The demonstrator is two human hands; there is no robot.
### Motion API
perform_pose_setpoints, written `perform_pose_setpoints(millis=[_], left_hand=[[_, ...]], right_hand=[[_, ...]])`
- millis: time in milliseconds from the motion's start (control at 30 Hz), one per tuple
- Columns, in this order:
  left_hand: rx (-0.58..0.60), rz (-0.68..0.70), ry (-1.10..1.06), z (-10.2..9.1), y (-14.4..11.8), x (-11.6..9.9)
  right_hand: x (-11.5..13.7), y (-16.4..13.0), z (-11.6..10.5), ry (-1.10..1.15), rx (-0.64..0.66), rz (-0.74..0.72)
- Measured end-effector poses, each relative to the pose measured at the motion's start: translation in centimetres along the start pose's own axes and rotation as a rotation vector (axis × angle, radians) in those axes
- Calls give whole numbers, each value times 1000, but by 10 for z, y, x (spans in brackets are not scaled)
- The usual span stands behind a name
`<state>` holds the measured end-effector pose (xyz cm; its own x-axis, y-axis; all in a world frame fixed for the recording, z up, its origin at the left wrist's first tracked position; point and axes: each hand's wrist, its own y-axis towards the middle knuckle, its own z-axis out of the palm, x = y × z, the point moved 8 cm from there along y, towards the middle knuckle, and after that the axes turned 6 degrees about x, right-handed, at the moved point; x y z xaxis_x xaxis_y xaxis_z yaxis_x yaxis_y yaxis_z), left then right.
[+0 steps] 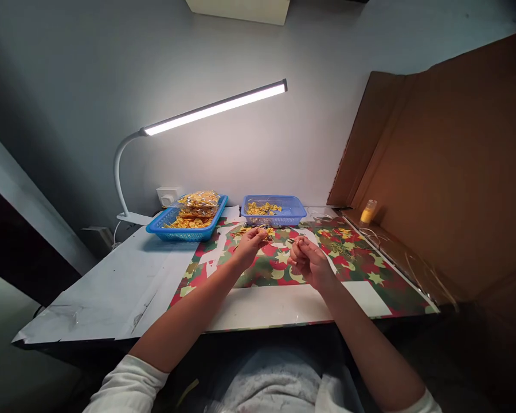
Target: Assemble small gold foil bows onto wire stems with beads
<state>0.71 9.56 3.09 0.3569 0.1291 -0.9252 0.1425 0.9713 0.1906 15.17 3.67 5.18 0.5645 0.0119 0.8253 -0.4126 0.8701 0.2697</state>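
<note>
My left hand [252, 245] is raised over the patterned sheet [275, 272], its thumb and fingertips pinched together. What it pinches is too small to make out. To its right, my right hand [310, 261] is closed, and a small dark tip pokes out at its fingers; the kind of thing cannot be told. The two hands are a short gap apart. Just beyond my left hand lies a small pile of yellow pieces [241, 231], partly covered by that hand. Behind it stands a lilac-blue basket [298, 213] with small golden bow-like pieces [262, 209] inside.
A blue basket [155, 228] at the back left holds golden pieces and clear bags [198, 201] of them. A lit lamp [215, 109] arches above. Yellow bits and thin strands [344, 244] lie on the right. Cardboard [447, 160] walls the right side, near a small yellow bottle [368, 212].
</note>
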Motion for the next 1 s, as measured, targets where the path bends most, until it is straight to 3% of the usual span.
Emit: perform_pose_setpoints(millis=[200,433,600,767,867,1000], left_hand=[[31,5,-11,5,-3,-4],[46,106,259,5,-5,-7],[111,197,500,19,-12,-14],[131,272,642,28,-19,-18],[134,232,615,29,-19,-16],[179,66,373,27,-15,-2]], right_hand=[[-21,-2,-21,-3,-149,111],[-30,-5,-29,111,-232,209],[-36,2,-34,35,-397,165],[-44,14,-34,-25,-428,86],[-41,17,-36,-74,-428,54],[-31,22,-38,-166,-385,40]])
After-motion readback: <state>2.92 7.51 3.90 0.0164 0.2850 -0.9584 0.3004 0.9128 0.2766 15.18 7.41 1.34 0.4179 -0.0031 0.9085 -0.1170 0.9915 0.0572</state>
